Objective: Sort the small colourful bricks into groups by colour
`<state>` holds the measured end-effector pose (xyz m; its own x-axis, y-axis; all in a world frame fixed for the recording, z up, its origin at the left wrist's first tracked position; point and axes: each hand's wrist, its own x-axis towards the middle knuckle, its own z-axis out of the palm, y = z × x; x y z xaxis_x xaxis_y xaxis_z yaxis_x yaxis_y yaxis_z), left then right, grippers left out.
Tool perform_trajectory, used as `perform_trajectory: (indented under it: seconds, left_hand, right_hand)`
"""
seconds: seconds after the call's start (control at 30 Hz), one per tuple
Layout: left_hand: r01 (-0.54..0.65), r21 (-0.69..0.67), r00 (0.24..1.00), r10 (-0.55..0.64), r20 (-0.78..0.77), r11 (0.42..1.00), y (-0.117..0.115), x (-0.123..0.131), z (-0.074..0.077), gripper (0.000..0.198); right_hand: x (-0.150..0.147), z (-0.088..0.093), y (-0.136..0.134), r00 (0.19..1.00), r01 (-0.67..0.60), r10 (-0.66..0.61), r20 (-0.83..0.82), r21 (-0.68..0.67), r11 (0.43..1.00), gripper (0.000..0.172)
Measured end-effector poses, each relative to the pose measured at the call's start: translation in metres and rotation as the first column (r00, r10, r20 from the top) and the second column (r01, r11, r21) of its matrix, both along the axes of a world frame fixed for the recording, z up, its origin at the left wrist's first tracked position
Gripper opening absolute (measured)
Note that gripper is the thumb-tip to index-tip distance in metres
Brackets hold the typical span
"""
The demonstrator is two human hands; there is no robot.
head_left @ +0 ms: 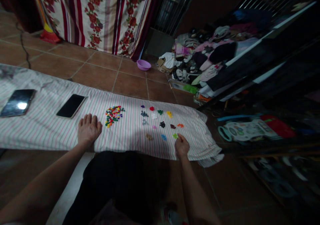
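My left hand point(89, 129) lies flat on the striped cloth point(130, 141), fingers stretched out and holding nothing. To its right is a mixed heap of small coloured pieces point(114, 116), too small to name. Further right, similar pieces sit in little groups sorted by colour, among them red point(152, 108), yellow point(169, 114), black point(162, 124) and blue point(163, 137) ones. My right hand point(182, 146) is at the light green group point(175, 136), its thumb and forefinger pinched together. Whatever may be between those fingertips is hidden.
Two phones, one pale-edged point(71, 106) and one dark point(18, 102), lie on the cloth at the left. Beyond it, a purple basin point(143, 64) stands on the tiled floor. A pile of clothes point(200, 56) and a dark rack point(275, 61) take up the right side.
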<state>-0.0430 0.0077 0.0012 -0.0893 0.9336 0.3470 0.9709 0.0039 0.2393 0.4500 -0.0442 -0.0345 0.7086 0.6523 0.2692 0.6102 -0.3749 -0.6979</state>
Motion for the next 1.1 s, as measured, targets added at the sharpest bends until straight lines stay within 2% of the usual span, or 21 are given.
perform_trajectory:
  seconds: [0.3,0.47,0.53,0.7,0.87,1.0,1.1]
  left_hand:
    - [-0.013,-0.008,1.0,0.013,-0.014,1.0,0.004,-0.002,-0.008,0.049]
    - [-0.018,-0.018,1.0,0.018,-0.018,1.0,0.004,-0.002,-0.007,0.047]
    - [-0.028,-0.022,0.999,0.027,-0.035,0.999,0.004,-0.002,-0.005,0.047]
    - [-0.031,-0.032,0.997,0.029,-0.075,0.999,0.004,-0.001,-0.005,0.048]
    - [-0.031,-0.025,0.999,0.03,-0.04,0.999,0.005,-0.002,-0.005,0.049]
    - [-0.028,-0.015,0.999,0.028,-0.018,0.999,0.004,-0.001,-0.002,0.047]
    - [-0.027,-0.013,0.999,0.026,-0.036,1.0,0.004,-0.001,-0.002,0.048]
  right_hand:
    - [0.005,0.001,-0.006,0.995,-0.094,0.094,0.042,0.019,0.995,0.048]
    - [-0.009,0.013,0.001,0.994,-0.057,0.047,0.1,0.096,0.994,0.047]
    - [-0.022,0.021,0.01,0.989,-0.091,0.073,0.131,0.139,0.986,0.046]
    - [-0.069,0.034,0.041,0.951,-0.287,0.248,0.183,0.236,0.928,0.041]
    - [-0.138,0.037,0.067,0.882,-0.468,0.438,0.172,0.209,0.859,0.035]
    - [-0.202,0.032,0.078,0.746,-0.665,0.646,0.162,0.198,0.72,0.033]
    - [-0.245,0.026,0.084,0.655,-0.756,0.743,0.141,0.157,0.636,0.032]
